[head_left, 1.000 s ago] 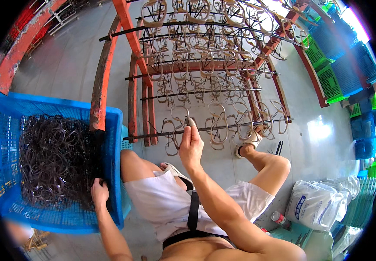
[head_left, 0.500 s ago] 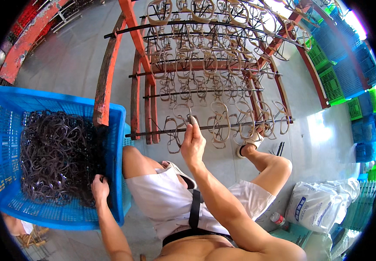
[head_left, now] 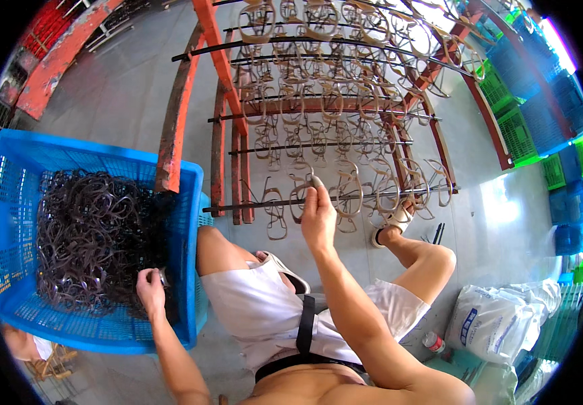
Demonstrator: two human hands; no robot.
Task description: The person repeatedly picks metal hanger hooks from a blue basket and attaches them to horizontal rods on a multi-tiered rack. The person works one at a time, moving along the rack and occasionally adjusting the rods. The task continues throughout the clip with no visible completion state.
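Observation:
My right hand point(head_left: 319, 223) is raised at the lowest black rod point(head_left: 237, 206) of the rack, its fingers pinched on a thin brown loop-shaped piece point(head_left: 297, 210). Similar brown loops point(head_left: 349, 187) hang along the rod on both sides of it. My left hand point(head_left: 150, 291) is inside the blue basket point(head_left: 95, 339), at its right side. Its fingers are closed against a small dark piece, which is too unclear to name. Beside that hand lies a tangled heap of dark, shiny loops point(head_left: 82, 236).
The orange-red rack point(head_left: 218, 162) carries several rods of loops before me, and one of its posts point(head_left: 170, 148) reaches over the basket's edge. Blue and green crates point(head_left: 517, 135) are stacked at right. White plastic bags point(head_left: 484, 324) and a can point(head_left: 433, 341) sit at lower right.
My right hand has shifted a little right along the rod, and more of the loops show to its left. My left hand has turned and moved slightly left within the basket.

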